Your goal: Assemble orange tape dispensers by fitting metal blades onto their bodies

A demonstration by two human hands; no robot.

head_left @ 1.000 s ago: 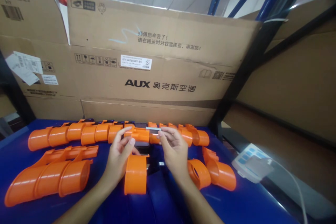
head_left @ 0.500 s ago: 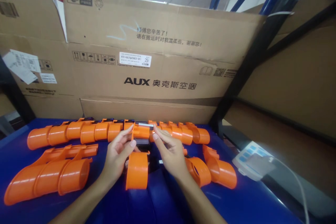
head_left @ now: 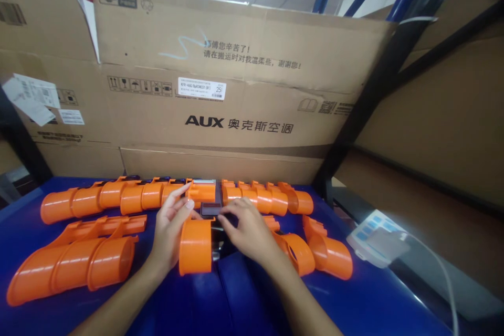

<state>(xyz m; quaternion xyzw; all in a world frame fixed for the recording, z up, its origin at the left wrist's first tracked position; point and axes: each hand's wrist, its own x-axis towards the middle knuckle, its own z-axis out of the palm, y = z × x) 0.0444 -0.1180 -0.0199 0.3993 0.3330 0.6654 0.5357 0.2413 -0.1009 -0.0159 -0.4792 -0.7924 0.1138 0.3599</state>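
My left hand point(head_left: 169, 233) is closed round the left side of an orange plastic holder point(head_left: 196, 248), thumb in front and fingers behind. This piece has a wide round cup below and a flat arm above. A pale toothed strip point(head_left: 203, 182) shows at the top of the arm. Behind and just right of it is a dark rectangular object point(head_left: 211, 209). My right hand point(head_left: 250, 228) is beside that dark object, its fingers bent and thumb drawn in to the index finger. Whatever lies between those fingertips is too small or hidden to make out.
Rows of similar orange pieces line the back left point(head_left: 112, 196) and back right point(head_left: 271, 200) of the blue surface point(head_left: 157, 304). A joined orange group point(head_left: 74, 265) lies front left, loose ones point(head_left: 333, 257) right. A white power strip point(head_left: 378, 236) with a cable sits at right. Cardboard point(head_left: 236, 105) stands behind.
The orange holder has shifted left with my left hand. My right hand has left the right end of its arm and moved lower, beside the dark object.
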